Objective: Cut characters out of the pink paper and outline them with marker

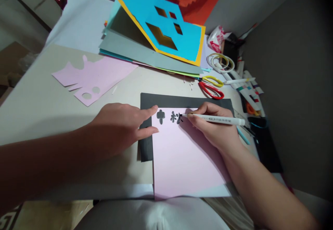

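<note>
Pale pink paper sheet lies in front of me on a dark charcoal card, with the card showing above it and along its left side. Both rest on a wide beige board, and the sheet's lower end reaches the board's near edge. Two black hand-drawn characters sit side by side near the sheet's top edge.

My right hand is closed in a narrow pen grip around a slim white marker, its tip touching the paper at the right of the second character. My left hand is open and spread, holding nothing, its two longest fingers reaching the sheet's left edge.

Above the card sits a tall stack of coloured paper, topped by a bright blue sheet with window-shaped cut-outs. To its left lies a flat, pale pink cut-out with round holes. To the right are scissors with one yellow and one red handle, a coiled loop of pale tape, and a heap of white pens.
</note>
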{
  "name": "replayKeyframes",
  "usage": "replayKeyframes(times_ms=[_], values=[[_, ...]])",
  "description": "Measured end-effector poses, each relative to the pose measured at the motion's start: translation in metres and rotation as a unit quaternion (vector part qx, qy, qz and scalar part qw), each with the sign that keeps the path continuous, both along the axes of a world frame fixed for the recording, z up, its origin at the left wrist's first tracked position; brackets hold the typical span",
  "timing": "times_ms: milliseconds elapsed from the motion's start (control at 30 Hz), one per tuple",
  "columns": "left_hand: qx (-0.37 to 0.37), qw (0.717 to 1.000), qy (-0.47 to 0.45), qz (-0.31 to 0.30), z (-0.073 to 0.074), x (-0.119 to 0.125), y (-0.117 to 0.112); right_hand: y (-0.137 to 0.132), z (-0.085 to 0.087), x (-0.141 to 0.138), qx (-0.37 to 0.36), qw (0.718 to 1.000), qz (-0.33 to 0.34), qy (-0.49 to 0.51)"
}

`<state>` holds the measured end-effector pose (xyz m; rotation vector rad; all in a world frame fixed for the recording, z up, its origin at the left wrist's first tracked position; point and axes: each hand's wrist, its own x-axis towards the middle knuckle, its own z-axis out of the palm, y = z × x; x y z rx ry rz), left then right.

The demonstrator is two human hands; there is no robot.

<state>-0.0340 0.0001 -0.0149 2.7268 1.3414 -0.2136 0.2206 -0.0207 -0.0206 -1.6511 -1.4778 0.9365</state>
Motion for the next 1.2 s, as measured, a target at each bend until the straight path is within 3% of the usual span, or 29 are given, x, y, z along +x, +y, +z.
replayKeyframes(times_ms=[533,800,1200], values=[[-0.023,1.0,-0.008,0.019,-0.003,0.001,0.001,0.001,0.0,-0.004,0.024,0.999,-0.018,-0.017],[0.021,0.999,-0.037,-0.003,-0.009,-0.003,0.0,0.001,-0.001,-0.005,0.021,1.0,-0.012,-0.002],[0.013,1.0,-0.013,0.005,-0.004,0.001,0.0,0.001,0.0,-0.001,0.012,1.0,0.017,0.008]])
